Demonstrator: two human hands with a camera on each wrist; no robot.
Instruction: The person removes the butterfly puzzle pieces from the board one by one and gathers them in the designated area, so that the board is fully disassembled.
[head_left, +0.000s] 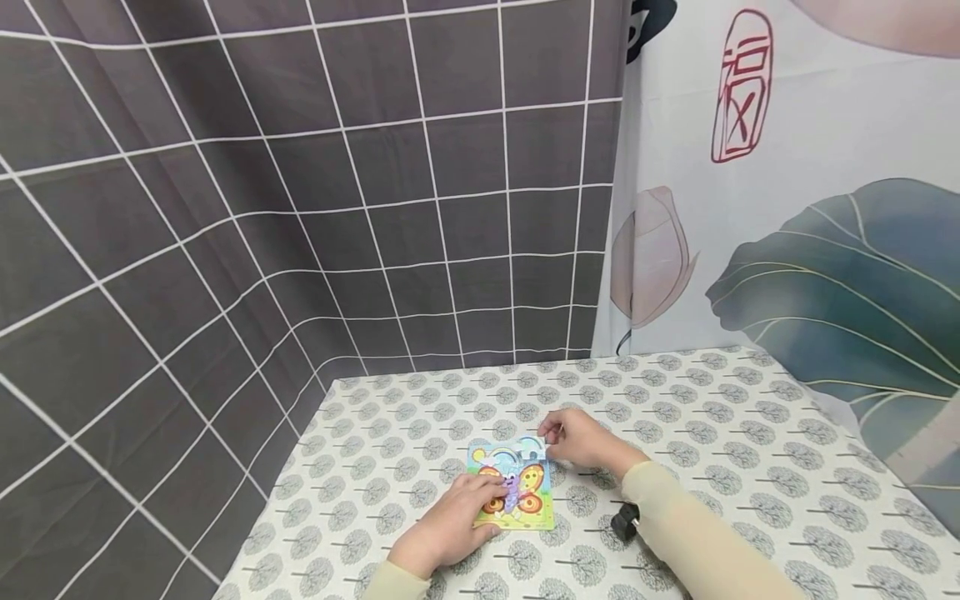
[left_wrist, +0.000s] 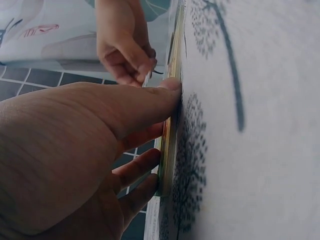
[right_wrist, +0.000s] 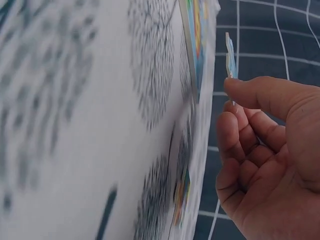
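Note:
A square jigsaw board (head_left: 534,518) with a butterfly picture, sun and rainbow lies flat on the patterned cloth. My left hand (head_left: 453,518) rests on its left side, fingers spread over the picture and thumb at the near edge. In the left wrist view the thumb (left_wrist: 162,95) touches the board's rim close to the cloth. At the far right corner, my right hand (head_left: 577,437) pinches a thin light-blue puzzle piece (right_wrist: 230,62) between thumb and fingertips. The piece stands on edge, raised above the cloth in the right wrist view.
A small colourful flat piece (right_wrist: 182,199) lies on the cloth beyond the board in the right wrist view. A small black object (head_left: 625,522) sits by the right sleeve. The tree-print tablecloth (head_left: 360,500) meets a dark grid curtain (head_left: 465,217) behind and at left.

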